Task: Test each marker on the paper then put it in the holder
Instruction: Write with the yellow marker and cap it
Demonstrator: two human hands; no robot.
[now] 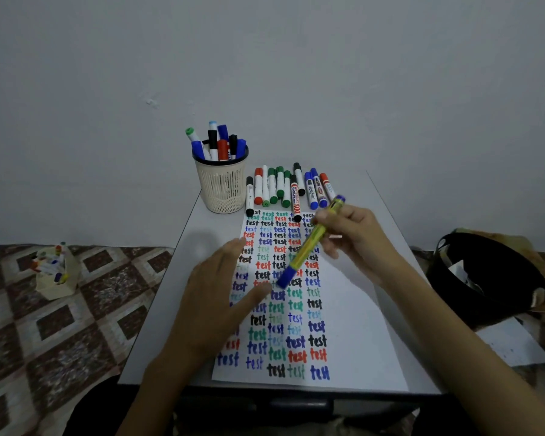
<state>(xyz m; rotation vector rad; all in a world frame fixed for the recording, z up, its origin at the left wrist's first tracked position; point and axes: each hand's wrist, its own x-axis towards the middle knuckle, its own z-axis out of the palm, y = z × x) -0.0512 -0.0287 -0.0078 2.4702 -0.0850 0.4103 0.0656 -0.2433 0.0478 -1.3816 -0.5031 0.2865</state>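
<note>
one view only: a wide-angle camera worn on the person's head. it looks forward and down over the worktop point(202, 234) from the edge farthest from the holder point(222, 187). the holder stands just above frame centre, slightly left. the wall point(296, 73) behind the holder fills the upper half. the paper point(343, 309) runs from beside the holder's foot toward the lower edge, near enough that its words read plainly. the left hand point(221, 294) and the right hand point(350, 234), with its yellow marker point(312, 243), enter from below, nearer the camera than the holder. floor point(60, 325) shows left of the holder.
</note>
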